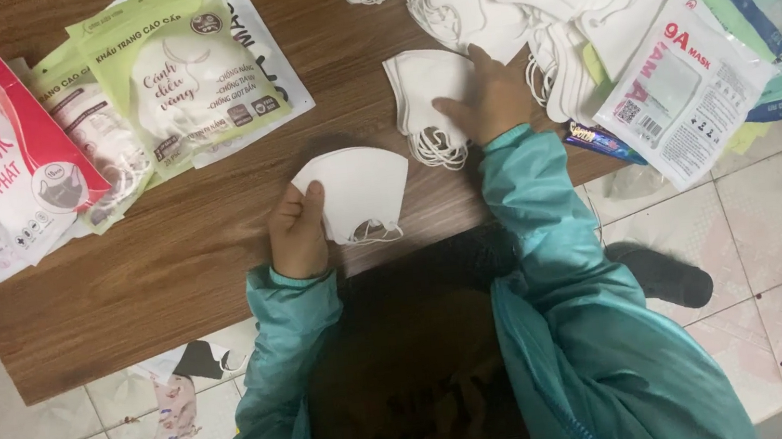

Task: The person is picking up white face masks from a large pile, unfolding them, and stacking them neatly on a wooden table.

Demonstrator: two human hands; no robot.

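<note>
Folded white mask held low over the tabletop, left hand fingers pinching its left edge. Right hand, fingers released, rests flat on a mask stack. Packets lie at left.

Left hand holds a folded white mask while right hand presses a small mask stack on the wooden table

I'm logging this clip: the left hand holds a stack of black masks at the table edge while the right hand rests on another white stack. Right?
Not quite: the head view shows the masks in the left hand are white, not black. The right hand does rest on another white stack.
</note>
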